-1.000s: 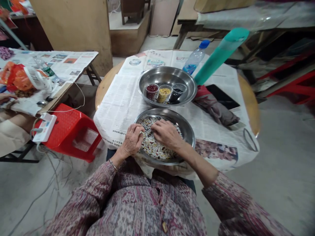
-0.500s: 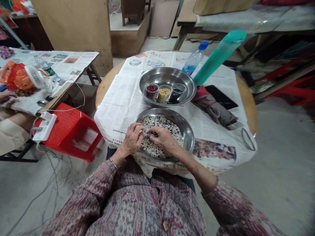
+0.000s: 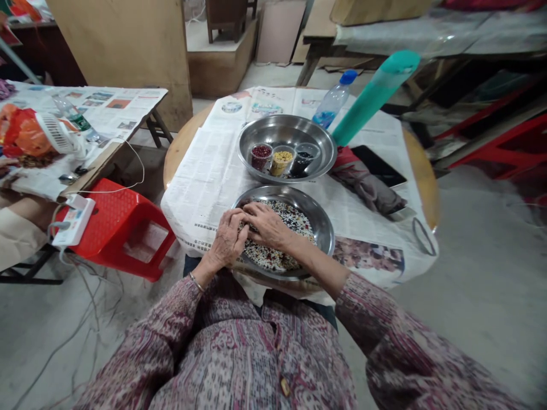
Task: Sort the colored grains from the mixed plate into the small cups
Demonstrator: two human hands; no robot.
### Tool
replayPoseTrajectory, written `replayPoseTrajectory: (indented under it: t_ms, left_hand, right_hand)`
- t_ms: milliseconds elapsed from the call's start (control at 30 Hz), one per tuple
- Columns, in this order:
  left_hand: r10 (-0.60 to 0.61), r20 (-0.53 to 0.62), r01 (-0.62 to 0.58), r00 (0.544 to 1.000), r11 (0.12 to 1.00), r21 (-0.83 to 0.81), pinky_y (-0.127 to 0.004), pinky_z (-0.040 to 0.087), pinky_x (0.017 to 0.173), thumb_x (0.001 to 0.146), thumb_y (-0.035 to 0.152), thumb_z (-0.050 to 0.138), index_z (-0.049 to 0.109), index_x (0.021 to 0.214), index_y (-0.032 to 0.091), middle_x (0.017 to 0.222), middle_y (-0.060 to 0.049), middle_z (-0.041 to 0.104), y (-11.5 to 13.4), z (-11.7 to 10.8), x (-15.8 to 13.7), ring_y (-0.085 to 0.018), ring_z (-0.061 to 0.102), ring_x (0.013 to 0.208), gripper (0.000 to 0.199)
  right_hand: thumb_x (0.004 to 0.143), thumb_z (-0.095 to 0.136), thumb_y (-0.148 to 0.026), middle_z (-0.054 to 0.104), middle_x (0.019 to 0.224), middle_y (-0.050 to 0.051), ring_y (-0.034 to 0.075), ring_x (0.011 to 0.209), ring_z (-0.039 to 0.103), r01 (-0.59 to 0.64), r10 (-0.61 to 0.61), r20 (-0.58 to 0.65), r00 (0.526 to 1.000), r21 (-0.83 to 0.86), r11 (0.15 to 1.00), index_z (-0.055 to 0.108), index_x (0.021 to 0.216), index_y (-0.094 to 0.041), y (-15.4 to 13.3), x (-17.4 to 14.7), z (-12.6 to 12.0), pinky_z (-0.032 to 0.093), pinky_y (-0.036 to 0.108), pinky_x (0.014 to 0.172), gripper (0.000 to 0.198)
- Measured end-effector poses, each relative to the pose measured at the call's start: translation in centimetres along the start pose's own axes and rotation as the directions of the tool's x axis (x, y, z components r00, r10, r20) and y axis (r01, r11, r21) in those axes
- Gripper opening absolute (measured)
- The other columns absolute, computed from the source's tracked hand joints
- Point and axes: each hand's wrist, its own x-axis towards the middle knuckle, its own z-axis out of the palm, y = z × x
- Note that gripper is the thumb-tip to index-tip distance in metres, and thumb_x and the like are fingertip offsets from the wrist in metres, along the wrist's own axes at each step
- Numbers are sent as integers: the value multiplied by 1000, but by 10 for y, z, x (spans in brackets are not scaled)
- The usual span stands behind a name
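Observation:
Over the left side of the near steel bowl (image 3: pixel 327 242), my two hands meet at the fingertips. My left hand (image 3: pixel 226 238) is closed, its fingers curled at the rim; whatever it holds is hidden. My right hand (image 3: pixel 270 226) bends over the mixed grains and beans (image 3: pixel 273 257), fingers drawn together against the left ones, their tips out of sight. The mix is white, black, red and yellow. Behind stands a second steel bowl (image 3: pixel 314 130) with three clear cups: red beans (image 3: pixel 261 151), yellow grains (image 3: pixel 282 156) and black beans (image 3: pixel 303 156).
Newspaper (image 3: pixel 200 171) covers the round table. Beyond the far bowl stand a water bottle (image 3: pixel 335 99) and a tall green cylinder (image 3: pixel 376 97). A folded umbrella (image 3: pixel 367 182) and dark tablet (image 3: pixel 378 165) lie right. A red stool (image 3: pixel 123 228) carries a power strip (image 3: pixel 74 219); another person sits left.
My right hand has moved left and slightly up, from above the grains to against my left fingers. My left hand has stayed nearly in place.

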Motion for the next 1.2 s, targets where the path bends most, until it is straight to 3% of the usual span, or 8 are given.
replayPoseTrajectory:
  t_ms: [167, 300, 400, 533, 700, 833, 1000, 1200]
  left_hand:
    - [12, 6, -12, 1000, 1000, 16, -43, 45, 107, 100, 19, 42, 51, 109, 18, 116, -12, 55, -1, 0, 0, -23, 52, 115, 13]
    - [8, 13, -8, 1000, 1000, 20, -43, 45, 108, 101, 19, 42, 51, 109, 18, 116, -11, 55, -1, 0, 0, -23, 52, 116, 13]
    - [-9, 23, 8, 1000, 1000, 16, -43, 45, 108, 101, 20, 42, 52, 110, 18, 116, -11, 56, 0, 0, 0, -23, 53, 116, 13]
    - [-18, 35, 17, 999, 1000, 17, -44, 45, 108, 101, 21, 41, 52, 110, 18, 117, -11, 56, 1, -1, 0, -23, 53, 117, 14]
    - [-6, 34, 5, 999, 1000, 21, -45, 46, 107, 101, 21, 41, 53, 110, 18, 117, -11, 56, 0, -1, 0, -24, 53, 116, 15]
    - [-6, 30, 5, 1000, 1000, 25, -45, 46, 107, 101, 22, 41, 54, 111, 18, 117, -11, 56, -1, 0, 0, -24, 53, 116, 16]
    - [5, 25, -6, 1000, 1000, 17, -44, 45, 109, 103, 23, 40, 53, 116, 17, 120, -12, 56, -1, 1, -1, -24, 52, 119, 19]
    - [-15, 25, 15, 1000, 1000, 11, -45, 44, 110, 103, 25, 39, 53, 118, 18, 121, -12, 56, -1, 1, -1, -24, 52, 120, 21]
  right_hand:
    - [93, 45, -16, 64, 105, 15, 26, 96, 57, -210, 218, 47, 975, -128, 969, 66, 104, -15, 18, -2, -13, 46, 37, 84, 24]
    - [89, 47, -11, 67, 93, 8, 20, 85, 61, -319, 317, 120, 941, -1, 948, 67, 98, -19, 32, -28, -29, 46, 32, 81, 23]
    - [90, 54, -20, 68, 96, 7, 21, 90, 64, -287, 264, 154, 952, 157, 945, 67, 104, -20, 25, -52, -35, 49, 34, 87, 18]
    - [83, 68, -32, 61, 120, 10, 23, 98, 63, -263, 248, 108, 963, 160, 951, 50, 139, -24, -6, -69, -29, 53, 37, 84, 60]
    - [87, 52, -16, 63, 103, 10, 21, 87, 61, -276, 270, 61, 961, 138, 951, 66, 107, -19, -18, -47, -9, 52, 35, 80, 25]
    - [79, 50, -7, 68, 88, 6, 19, 84, 61, -338, 359, -33, 933, 266, 903, 67, 87, -19, -11, -26, -5, 49, 33, 82, 22]
    - [81, 53, -10, 70, 91, 6, 19, 83, 62, -228, 224, 51, 973, 334, 914, 69, 89, -18, -28, -27, -9, 49, 32, 79, 19]
    - [91, 52, -18, 66, 105, 13, 26, 102, 57, -194, 193, 8, 981, 44, 980, 69, 99, -18, -22, -26, -6, 50, 36, 80, 18]
